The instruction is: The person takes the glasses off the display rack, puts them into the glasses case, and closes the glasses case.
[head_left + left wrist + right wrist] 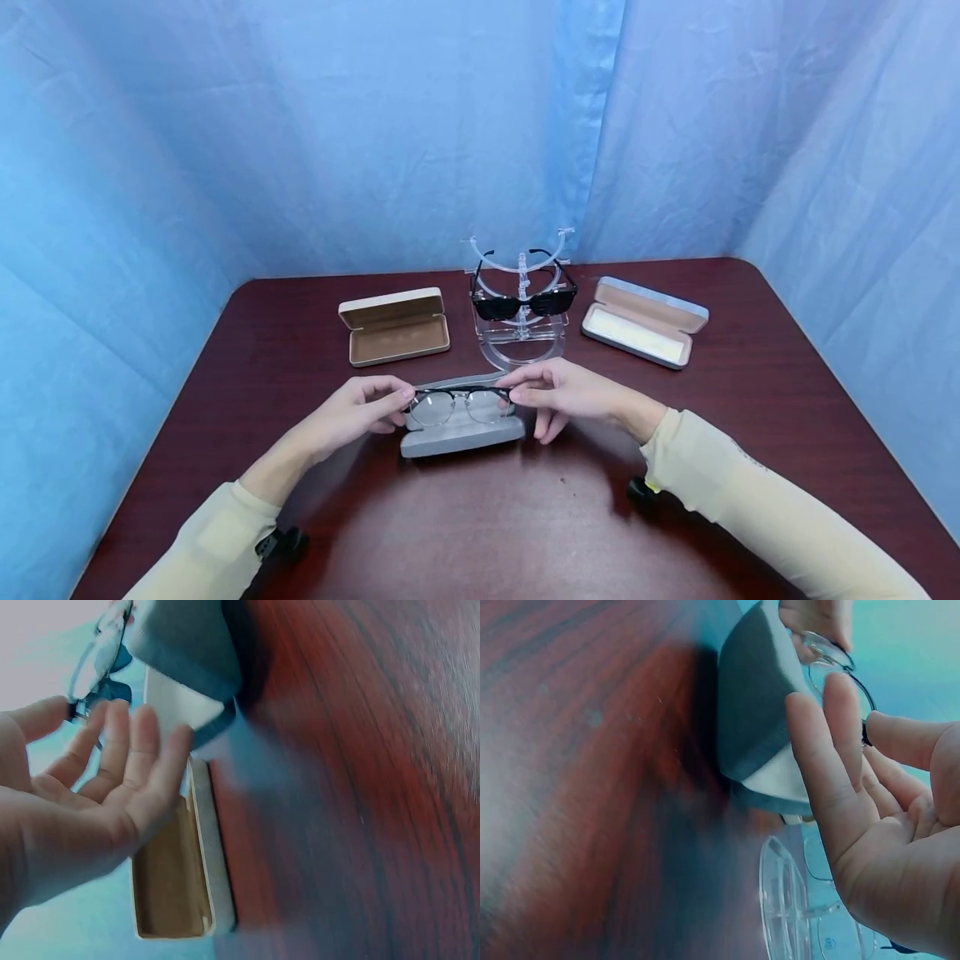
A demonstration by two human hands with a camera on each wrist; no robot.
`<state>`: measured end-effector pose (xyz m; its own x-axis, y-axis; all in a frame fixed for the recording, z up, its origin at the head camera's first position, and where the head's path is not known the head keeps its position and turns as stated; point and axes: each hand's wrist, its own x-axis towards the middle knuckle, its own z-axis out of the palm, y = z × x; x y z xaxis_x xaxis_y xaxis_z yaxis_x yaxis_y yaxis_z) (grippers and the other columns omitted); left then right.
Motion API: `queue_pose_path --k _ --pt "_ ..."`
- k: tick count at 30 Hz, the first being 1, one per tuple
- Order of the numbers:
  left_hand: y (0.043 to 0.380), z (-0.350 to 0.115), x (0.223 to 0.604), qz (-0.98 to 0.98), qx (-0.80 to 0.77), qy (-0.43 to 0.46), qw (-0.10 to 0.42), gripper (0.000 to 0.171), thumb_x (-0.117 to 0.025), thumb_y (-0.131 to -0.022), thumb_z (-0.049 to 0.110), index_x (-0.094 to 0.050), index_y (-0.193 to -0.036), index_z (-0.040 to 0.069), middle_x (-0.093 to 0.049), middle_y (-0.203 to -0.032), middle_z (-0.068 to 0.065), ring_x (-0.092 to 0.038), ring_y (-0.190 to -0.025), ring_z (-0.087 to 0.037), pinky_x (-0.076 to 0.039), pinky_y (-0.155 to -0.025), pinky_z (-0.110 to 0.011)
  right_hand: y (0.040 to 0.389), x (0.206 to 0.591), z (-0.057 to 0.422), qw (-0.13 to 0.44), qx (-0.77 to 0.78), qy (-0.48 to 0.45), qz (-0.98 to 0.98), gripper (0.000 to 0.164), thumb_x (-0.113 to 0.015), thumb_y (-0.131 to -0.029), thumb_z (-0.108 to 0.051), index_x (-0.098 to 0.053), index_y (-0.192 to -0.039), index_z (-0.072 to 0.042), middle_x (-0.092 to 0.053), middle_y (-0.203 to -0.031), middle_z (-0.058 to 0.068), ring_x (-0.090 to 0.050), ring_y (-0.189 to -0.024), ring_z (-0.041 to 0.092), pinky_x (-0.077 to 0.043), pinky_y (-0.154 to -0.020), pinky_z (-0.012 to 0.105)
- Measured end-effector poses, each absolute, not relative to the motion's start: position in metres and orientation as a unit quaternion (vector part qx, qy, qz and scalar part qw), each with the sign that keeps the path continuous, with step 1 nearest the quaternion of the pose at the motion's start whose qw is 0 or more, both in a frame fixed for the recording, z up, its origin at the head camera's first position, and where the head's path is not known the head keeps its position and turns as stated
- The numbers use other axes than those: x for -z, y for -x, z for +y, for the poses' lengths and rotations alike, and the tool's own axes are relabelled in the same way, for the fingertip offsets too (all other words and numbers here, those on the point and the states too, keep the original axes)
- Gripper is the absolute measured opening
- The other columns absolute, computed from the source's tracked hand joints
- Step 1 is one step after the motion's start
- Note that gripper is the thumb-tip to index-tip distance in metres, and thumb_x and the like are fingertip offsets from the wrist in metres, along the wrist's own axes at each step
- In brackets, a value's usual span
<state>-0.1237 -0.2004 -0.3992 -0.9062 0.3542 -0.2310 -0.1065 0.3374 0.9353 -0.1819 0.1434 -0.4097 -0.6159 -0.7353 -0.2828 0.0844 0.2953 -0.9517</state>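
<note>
Clear-lens eyeglasses (480,407) with a dark upper rim are held up between both hands, lenses facing the head camera. My left hand (337,423) pinches their left end between thumb and fingers. At the opposite end, my right hand (573,393) pinches the rim corner, its lower fingers spread beside the case. Below the glasses, a grey eyeglass case (462,440) lies opened; the glasses hide part of its inside. In the left wrist view, the thumb and fingertips meet at the glasses' dark hinge (75,710). The right wrist view shows the grey case (757,697) near the fingertips.
Behind the grey case stands a clear display stand (522,267) bearing black sunglasses (498,309). An opened brown-lined case (397,340) is at the back left, and an opened blue-grey case (652,308) at the back right. Blue curtains (375,142) surround the dark red table (495,533).
</note>
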Motion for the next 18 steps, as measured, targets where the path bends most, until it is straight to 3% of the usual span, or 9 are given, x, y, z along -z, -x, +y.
queue_pose_path --k 9,18 --pt "0.114 -0.196 0.398 0.820 -0.528 -0.070 0.212 0.031 -0.065 -0.102 0.028 -0.070 -0.115 0.001 -0.068 -0.096 -0.012 -0.064 -0.081 -0.022 -0.060 -0.077 -0.041 0.187 0.416 0.145 0.369 0.550 0.226 0.714 0.043 -0.062 -0.104 -0.025 -0.057 -0.141 -0.005 -0.066 -0.130 0.015 -0.073 -0.078 0.030 -0.062 -0.070 0.048" --pt "0.113 -0.195 0.411 0.821 -0.523 -0.057 0.222 0.027 -0.068 -0.100 0.031 -0.073 -0.102 0.004 -0.065 -0.087 -0.005 -0.061 -0.076 -0.020 -0.061 -0.071 -0.039 0.186 0.422 0.146 0.370 0.529 0.242 0.724 0.041 -0.061 -0.105 -0.023 -0.058 -0.140 -0.004 -0.068 -0.115 0.018 -0.072 -0.082 0.029 -0.062 -0.067 0.047"
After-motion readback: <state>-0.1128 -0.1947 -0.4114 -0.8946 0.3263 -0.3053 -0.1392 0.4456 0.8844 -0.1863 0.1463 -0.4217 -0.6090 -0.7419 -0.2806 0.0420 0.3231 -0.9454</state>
